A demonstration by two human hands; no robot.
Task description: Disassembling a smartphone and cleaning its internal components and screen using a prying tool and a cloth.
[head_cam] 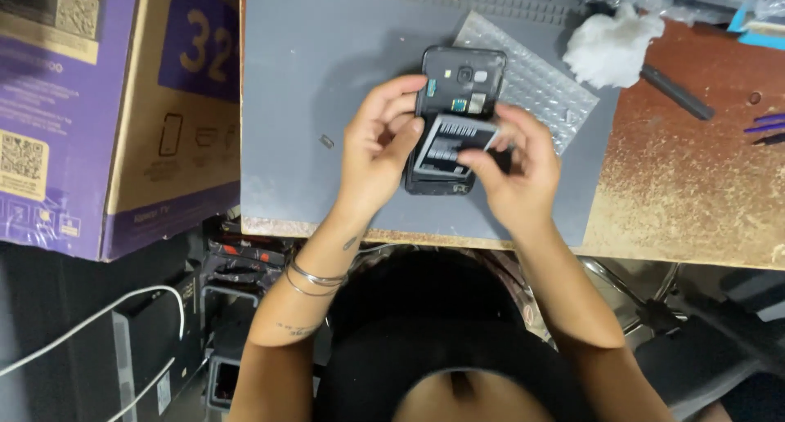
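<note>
Phone (460,78) on mat (327,78), between left hand (378,148) and right hand (517,172), battery (448,148) on top. Bubble wrap (540,83) behind, tissue (609,46) right of it. Box (114,103) left of mat.

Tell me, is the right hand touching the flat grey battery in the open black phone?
Touching. The head view shows the right hand with its fingertips on the flat grey battery, tilted over the open black phone.

Single head-worn view, steeply downward and close over the grey mat (311,103) at the desk's (695,193) near edge.
</note>
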